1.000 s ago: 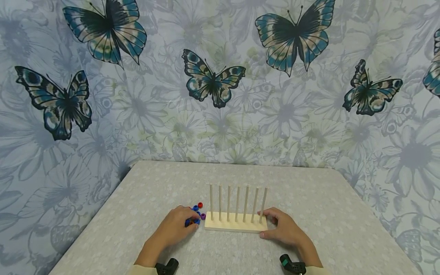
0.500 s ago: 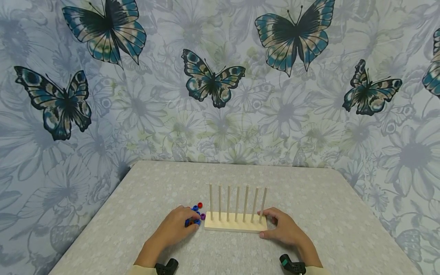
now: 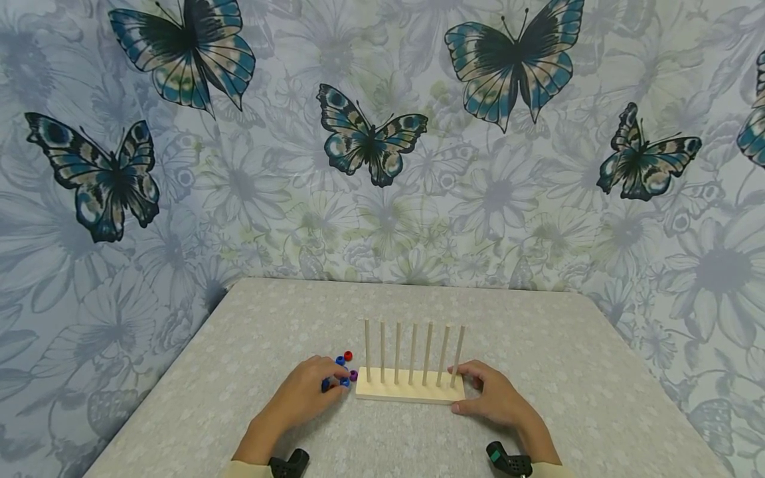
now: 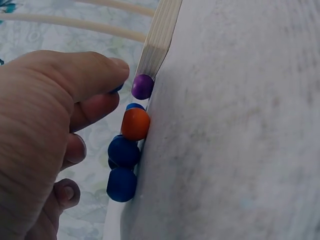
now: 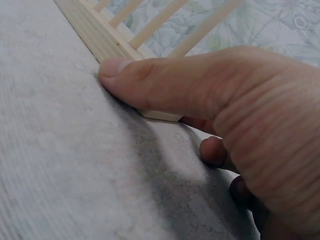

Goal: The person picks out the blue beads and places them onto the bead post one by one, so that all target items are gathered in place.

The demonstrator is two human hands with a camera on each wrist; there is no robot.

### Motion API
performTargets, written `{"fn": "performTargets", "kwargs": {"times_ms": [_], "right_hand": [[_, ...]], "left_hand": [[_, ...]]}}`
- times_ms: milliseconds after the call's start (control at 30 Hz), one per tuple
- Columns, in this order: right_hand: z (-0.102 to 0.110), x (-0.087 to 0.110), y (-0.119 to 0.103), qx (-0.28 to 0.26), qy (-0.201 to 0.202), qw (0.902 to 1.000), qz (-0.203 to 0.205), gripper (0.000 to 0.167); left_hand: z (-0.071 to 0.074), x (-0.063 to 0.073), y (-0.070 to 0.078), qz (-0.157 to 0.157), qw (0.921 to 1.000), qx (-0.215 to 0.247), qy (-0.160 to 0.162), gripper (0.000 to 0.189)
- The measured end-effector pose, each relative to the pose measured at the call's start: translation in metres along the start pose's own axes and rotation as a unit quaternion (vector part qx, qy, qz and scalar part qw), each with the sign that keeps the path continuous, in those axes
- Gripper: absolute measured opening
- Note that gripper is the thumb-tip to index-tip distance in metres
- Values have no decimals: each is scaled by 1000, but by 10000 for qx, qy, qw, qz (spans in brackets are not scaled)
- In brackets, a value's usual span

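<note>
My left hand [image 3: 307, 390] pinches a blue bead [image 4: 117, 89] between thumb and index finger, and only a sliver of it shows in the left wrist view. Under and beside that hand lie loose beads: an orange bead [image 4: 135, 124], a dark blue bead [image 4: 121, 185], a purple bead [image 3: 354, 376] and a red bead [image 3: 348, 356]. To their right stands a pale wooden base with a row of upright bare pegs [image 3: 412, 392]. My right hand [image 3: 499, 398] grips the right end of this peg rack, thumb along its front face and fingers behind.
A light patterned cloth covers the table [image 3: 526, 332]. Behind it hangs a floral backdrop [image 3: 382, 232] with printed butterflies. Another blue bead [image 3: 340, 360] lies near the red one, just left of the rack.
My left hand has shifted slightly right and up, and the blue bead at its fingertips has moved with it. The right hand and the peg rack stay put.
</note>
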State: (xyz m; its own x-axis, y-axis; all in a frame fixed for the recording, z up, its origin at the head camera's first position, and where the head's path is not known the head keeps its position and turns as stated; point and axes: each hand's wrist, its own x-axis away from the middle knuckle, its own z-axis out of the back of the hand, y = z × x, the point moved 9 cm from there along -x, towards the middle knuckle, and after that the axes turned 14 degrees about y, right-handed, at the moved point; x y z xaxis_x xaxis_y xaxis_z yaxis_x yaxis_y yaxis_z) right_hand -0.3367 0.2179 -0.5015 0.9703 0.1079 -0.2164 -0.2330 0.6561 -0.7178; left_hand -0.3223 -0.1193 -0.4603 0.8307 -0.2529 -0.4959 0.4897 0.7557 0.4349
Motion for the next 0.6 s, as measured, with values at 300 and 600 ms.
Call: {"fn": "performTargets", "kwargs": {"times_ms": [300,600], "right_hand": [[1,1,3,0,55,10000,-19,62],[0,1,5,-40,35,9999,-94,59]], "left_hand": [[7,0,8,-226,9995,112,203,20],[18,-1,22,-629,9960,318,542,23]]}}
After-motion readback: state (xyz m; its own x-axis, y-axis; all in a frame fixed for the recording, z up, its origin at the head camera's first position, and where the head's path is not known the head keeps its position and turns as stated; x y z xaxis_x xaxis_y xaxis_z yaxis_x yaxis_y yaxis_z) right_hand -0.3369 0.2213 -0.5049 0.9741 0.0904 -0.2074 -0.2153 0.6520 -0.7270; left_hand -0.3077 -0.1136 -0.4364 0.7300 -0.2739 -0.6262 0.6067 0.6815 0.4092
